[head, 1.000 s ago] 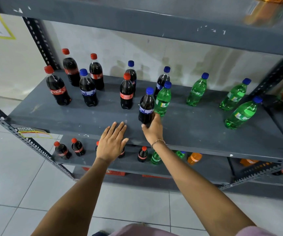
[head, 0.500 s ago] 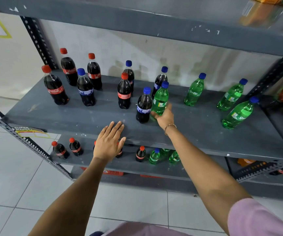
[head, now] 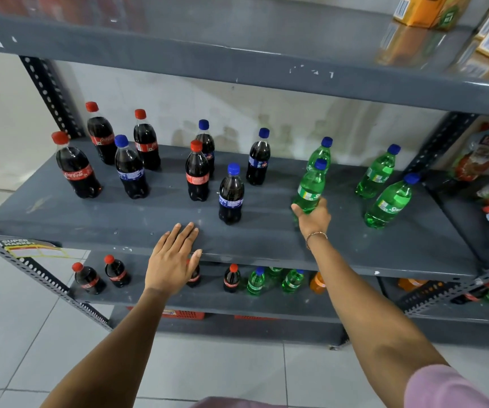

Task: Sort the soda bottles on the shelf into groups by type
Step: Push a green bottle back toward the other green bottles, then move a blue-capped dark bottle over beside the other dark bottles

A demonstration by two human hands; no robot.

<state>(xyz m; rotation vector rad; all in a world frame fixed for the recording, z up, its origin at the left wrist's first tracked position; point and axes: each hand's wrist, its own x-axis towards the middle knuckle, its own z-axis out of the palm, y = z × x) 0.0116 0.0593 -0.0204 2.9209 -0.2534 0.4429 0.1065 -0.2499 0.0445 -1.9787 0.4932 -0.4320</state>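
On the grey shelf (head: pixel 266 231) stand dark cola bottles with red caps (head: pixel 76 169) at the left, mixed with dark cola bottles with blue caps (head: pixel 230 195) toward the middle. Green Sprite bottles (head: pixel 389 203) stand at the right. My right hand (head: pixel 314 214) is shut on the base of one green bottle (head: pixel 311 189), right in front of another green one (head: pixel 322 151). My left hand (head: pixel 174 257) lies flat and open on the shelf's front edge, holding nothing.
The lower shelf (head: pixel 207 301) carries small cola, green and orange bottles. The upper shelf (head: pixel 237 63) overhangs close above, with yellow cartons (head: pixel 425 10) on it. Snack packets (head: pixel 484 154) sit at the right. Slotted uprights (head: pixel 48 92) frame the rack. Tiled floor lies below.
My right hand left the blue-capped cola, took the green bottle beside it and carried it right, up to the other green bottles. The left hand stayed on the shelf edge.
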